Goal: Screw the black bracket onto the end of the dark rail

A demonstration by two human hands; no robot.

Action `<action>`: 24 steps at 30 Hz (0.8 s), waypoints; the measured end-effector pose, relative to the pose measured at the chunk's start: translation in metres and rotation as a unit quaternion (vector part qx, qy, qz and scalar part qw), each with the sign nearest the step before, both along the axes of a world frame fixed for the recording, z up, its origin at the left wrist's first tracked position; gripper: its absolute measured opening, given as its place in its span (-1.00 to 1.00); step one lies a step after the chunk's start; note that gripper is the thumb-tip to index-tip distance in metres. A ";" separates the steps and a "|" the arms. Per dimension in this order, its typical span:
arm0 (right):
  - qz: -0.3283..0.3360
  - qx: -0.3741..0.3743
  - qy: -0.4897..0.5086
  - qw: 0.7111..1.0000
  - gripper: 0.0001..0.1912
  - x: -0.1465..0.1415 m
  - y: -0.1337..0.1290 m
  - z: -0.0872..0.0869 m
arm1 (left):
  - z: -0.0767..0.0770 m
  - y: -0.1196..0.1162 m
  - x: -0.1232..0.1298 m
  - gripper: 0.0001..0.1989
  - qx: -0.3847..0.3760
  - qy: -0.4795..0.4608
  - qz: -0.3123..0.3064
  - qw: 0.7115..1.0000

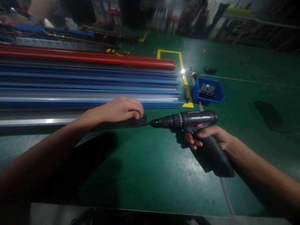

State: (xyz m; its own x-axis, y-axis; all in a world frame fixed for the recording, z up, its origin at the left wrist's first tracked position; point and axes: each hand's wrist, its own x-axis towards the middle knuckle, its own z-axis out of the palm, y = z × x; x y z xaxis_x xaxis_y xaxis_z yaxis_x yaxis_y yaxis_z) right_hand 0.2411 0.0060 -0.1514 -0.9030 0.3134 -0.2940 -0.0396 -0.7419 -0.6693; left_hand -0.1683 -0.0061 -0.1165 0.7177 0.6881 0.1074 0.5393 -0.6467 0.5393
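Note:
My right hand is wrapped round the handle of a black cordless drill, which lies level with its bit pointing left. The long thin bit reaches the end of a dark and silver metal profile. At that end sits a small black bracket. My left hand rests over the profile's end, its fingers curled down by the bracket and the bit's tip. What those fingertips pinch, if anything, is hidden.
Several blue profiles and red profiles lie side by side beyond. A blue bin with black parts stands behind the drill. A dark flat object lies right on the green table. Wires and another person's arm are far left.

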 end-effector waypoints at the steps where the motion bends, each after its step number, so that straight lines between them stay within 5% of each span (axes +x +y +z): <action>1: -0.002 0.001 -0.002 1.000 -0.74 0.000 0.000 0.000 | 0.000 0.000 0.000 -0.79 -0.002 0.000 0.000 1.000; 24: 0.008 0.018 0.001 1.000 -0.72 0.000 0.001 -0.001 | -0.001 0.000 0.000 -0.80 -0.003 -0.003 0.002 1.000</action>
State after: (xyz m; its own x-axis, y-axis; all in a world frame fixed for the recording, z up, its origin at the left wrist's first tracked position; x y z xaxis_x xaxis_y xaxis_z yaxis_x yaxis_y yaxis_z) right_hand 0.2411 0.0072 -0.1519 -0.9085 0.3099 -0.2804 -0.0302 -0.7179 -0.6955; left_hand -0.1681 -0.0059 -0.1172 0.7147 0.6911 0.1079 0.5377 -0.6415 0.5471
